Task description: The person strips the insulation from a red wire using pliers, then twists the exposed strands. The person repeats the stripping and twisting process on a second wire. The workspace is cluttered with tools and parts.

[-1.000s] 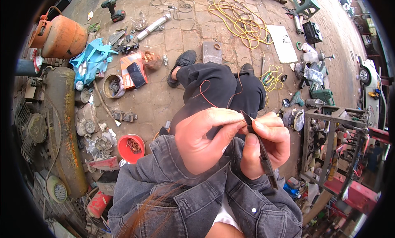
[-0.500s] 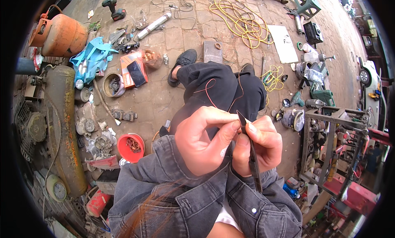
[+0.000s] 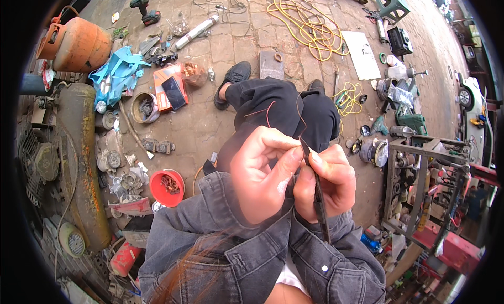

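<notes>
Above my lap, my left hand (image 3: pixel 265 178) is closed, thumb and forefinger pinching the end of a thin wire. A red wire (image 3: pixel 269 115) loops up from these fingers over the black trousers. Beside it, a thin dark wire (image 3: pixel 300 112) rises from the pinch point. My right hand (image 3: pixel 332 180) is closed around a narrow dark blade (image 3: pixel 318 199). The blade's pointed tip meets the left fingertips, and its other end slants down toward my jacket. My right thumb presses along the blade near the wire. The wire's exact contact with the edge is hidden by the fingers.
On the brick ground to the left are a red bucket (image 3: pixel 167 188) with scraps, a phone on an orange box (image 3: pixel 169 91) and an orange gas cylinder (image 3: pixel 84 44). Yellow cable (image 3: pixel 310 25) lies ahead. A metal frame (image 3: pixel 420 188) and a power-tool case (image 3: pixel 412 120) stand right.
Both hands have shifted slightly, the left one a little up and right. The blade appears narrower, turned more edge-on. The red and dark wires have swung into different curves.
</notes>
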Motion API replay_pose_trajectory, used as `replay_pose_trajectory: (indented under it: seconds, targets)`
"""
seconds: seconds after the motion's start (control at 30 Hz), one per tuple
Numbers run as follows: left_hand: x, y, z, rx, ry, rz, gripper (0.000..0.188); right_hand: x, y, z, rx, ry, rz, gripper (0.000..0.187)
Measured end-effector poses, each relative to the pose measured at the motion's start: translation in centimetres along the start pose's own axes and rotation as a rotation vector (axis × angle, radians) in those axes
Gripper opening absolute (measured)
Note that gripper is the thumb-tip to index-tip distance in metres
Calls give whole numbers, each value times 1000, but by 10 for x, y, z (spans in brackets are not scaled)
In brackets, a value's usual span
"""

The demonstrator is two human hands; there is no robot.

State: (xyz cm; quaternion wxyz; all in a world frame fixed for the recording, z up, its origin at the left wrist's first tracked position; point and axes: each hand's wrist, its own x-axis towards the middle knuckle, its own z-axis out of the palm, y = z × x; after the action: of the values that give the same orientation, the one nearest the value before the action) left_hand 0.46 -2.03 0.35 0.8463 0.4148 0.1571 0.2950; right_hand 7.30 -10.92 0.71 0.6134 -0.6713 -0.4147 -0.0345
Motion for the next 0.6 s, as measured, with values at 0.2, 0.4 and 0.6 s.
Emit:
replay_pose_trajectory:
  seconds: [0.2,0.4,0.6]
  targets:
    - [2,-3,-1,56,3,0,8,-1,6,0,-11,21,-8,18]
    - [2,-3,0,-54,43,-66,8,-5,10,1,-26,26,-16,19]
    - [2,-4,3,-137,69,-106,8,-5,6,4,14,37,45,16]
